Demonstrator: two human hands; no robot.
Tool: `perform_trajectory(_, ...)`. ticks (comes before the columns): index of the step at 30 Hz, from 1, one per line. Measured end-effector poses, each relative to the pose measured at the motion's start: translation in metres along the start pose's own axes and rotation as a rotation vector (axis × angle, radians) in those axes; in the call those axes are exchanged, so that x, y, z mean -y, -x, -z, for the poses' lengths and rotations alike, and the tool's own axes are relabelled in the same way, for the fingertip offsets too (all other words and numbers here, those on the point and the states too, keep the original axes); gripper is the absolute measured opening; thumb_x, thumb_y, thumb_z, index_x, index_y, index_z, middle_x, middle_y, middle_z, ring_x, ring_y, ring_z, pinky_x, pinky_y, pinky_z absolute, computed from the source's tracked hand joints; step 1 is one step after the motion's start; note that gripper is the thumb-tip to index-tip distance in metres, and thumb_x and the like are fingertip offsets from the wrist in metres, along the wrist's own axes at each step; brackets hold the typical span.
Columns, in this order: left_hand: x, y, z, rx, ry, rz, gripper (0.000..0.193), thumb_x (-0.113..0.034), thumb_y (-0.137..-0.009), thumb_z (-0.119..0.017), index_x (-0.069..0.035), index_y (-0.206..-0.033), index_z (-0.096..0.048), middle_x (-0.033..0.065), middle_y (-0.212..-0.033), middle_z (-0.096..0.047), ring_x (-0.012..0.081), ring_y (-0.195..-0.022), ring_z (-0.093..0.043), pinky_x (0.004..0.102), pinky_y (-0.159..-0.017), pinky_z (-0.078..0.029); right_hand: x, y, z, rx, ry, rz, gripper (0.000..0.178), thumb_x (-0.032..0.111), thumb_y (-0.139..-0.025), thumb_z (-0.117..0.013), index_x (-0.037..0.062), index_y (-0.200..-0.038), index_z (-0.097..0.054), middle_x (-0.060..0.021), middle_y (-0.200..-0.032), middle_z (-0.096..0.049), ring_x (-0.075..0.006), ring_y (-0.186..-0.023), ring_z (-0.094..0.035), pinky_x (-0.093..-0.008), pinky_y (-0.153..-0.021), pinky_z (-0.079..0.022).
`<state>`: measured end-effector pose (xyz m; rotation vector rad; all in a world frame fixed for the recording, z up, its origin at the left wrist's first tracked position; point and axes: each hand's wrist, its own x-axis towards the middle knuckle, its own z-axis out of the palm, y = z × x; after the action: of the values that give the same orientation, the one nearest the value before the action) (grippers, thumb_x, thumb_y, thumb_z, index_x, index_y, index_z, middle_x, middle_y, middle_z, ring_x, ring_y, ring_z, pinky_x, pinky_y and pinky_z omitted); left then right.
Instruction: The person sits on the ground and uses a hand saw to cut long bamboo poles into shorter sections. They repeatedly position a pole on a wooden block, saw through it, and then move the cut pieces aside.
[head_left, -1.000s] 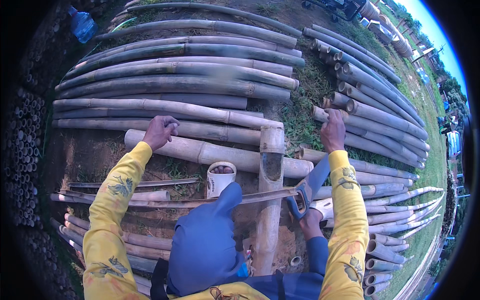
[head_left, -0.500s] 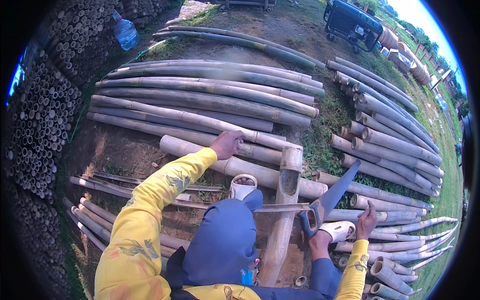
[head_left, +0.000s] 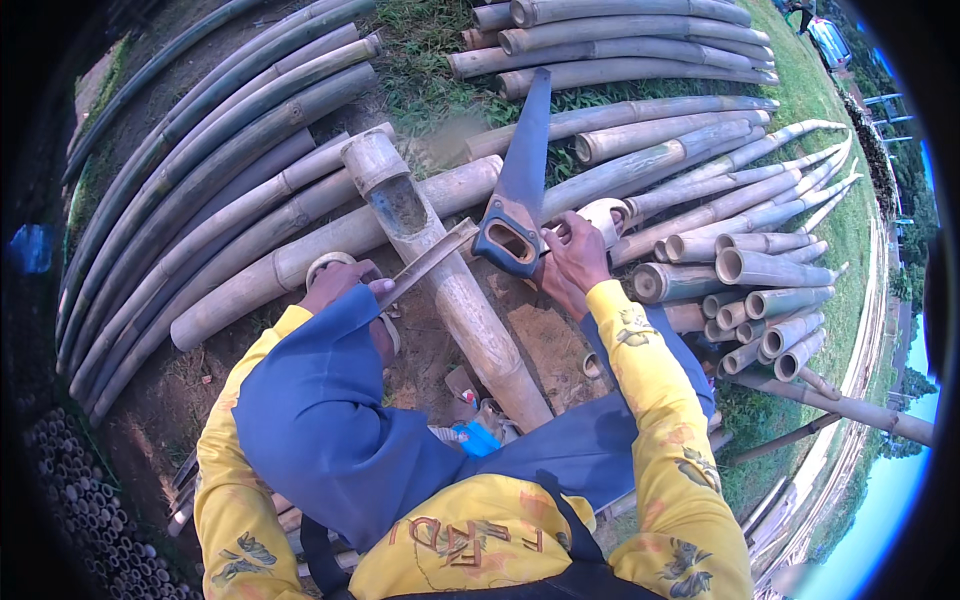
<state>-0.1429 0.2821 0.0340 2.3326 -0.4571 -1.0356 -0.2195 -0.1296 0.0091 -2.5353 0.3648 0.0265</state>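
Note:
My right hand [head_left: 578,250], fingers bent and drawn together, is right beside the handle of a hand saw [head_left: 527,160]. The handle's opening has no fingers through it; anything pinched is too small to make out. My left hand [head_left: 338,284] is low beside my bent knee, fingertips apart, close to a split bamboo strip [head_left: 432,260]. Part of that hand is behind the blue trouser leg. Between my legs a bamboo pole [head_left: 480,340] with a notch cut near its far end lies across a thick bamboo pole [head_left: 280,270].
Long bamboo poles [head_left: 215,160] lie in rows at the left. More poles [head_left: 640,50] are stacked at the far side, and cut lengths [head_left: 770,262] pile up on the right. My right foot wears a cream clog [head_left: 607,216]. A blue item [head_left: 475,438] lies by my lap.
My view has turned to the right. My left hand has come back from the far poles to beside my knee. My right hand has moved in next to the saw handle.

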Motion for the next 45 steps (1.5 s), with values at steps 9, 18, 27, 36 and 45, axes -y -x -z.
perform_trajectory(9, 0.022, -0.005, -0.016, 0.173, 0.069, -0.096, 0.050, -0.038, -0.094, -0.075, 0.001, -0.125, -0.067, 0.0171, -0.110, -0.073, 0.0300, -0.103, -0.070, 0.0402, -0.092, -0.052, 0.016, 0.026, -0.095, 0.237, 0.414, 0.342, 0.044, 0.024, -0.081, -0.077, 0.0044, -0.115, -0.056, -0.0143, -0.110, -0.064, -0.0315, -0.109, -0.063, -0.0441, -0.094, -0.048)
perform_trajectory(18, 0.056, 0.002, -0.027, 0.109, 0.000, -0.054, 0.050, -0.036, -0.093, -0.076, 0.001, -0.125, -0.067, 0.0174, -0.111, -0.073, 0.0293, -0.102, -0.070, 0.0392, -0.090, -0.053, 0.070, 0.013, -0.038, 0.149, 0.189, 0.170, 0.041, 0.018, -0.081, -0.076, -0.0003, -0.112, -0.058, -0.0274, -0.091, -0.073, -0.0441, -0.091, -0.073, -0.0527, -0.082, -0.056)
perform_trajectory(27, 0.103, -0.008, -0.012, -0.050, -0.067, -0.017, 0.049, -0.033, -0.093, -0.077, 0.002, -0.126, -0.067, 0.0176, -0.111, -0.073, 0.0287, -0.101, -0.070, 0.0383, -0.089, -0.054, 0.087, 0.143, 0.148, -0.306, 0.080, 0.262, 0.032, 0.021, -0.080, -0.080, 0.0062, -0.100, -0.060, -0.0169, -0.084, -0.070, -0.0415, -0.083, -0.070, -0.0499, -0.069, -0.055)
perform_trajectory(36, -0.017, 0.002, 0.099, -0.436, -0.097, -0.252, 0.040, -0.021, -0.090, -0.078, 0.002, -0.122, -0.068, 0.0188, -0.105, -0.074, 0.0267, -0.094, -0.072, 0.0398, -0.087, -0.057, 0.053, 0.159, 0.183, -0.575, -0.148, 0.174, 0.036, 0.005, -0.073, -0.080, -0.0009, -0.103, -0.061, -0.0233, -0.083, -0.067, -0.0463, -0.081, -0.067, -0.0461, -0.068, -0.053)
perform_trajectory(45, -0.164, -0.090, 0.068, -0.220, -0.790, -0.463, 0.022, -0.023, -0.088, -0.067, -0.003, -0.097, -0.067, 0.0192, -0.090, -0.071, 0.0414, -0.091, -0.068, 0.0520, -0.079, -0.053, 0.034, 0.206, 0.235, -0.780, 0.031, 0.072, 0.018, 0.005, -0.088, -0.077, 0.0007, -0.095, -0.061, -0.0075, -0.072, -0.059, -0.0106, -0.063, -0.053, -0.0277, -0.062, -0.047)
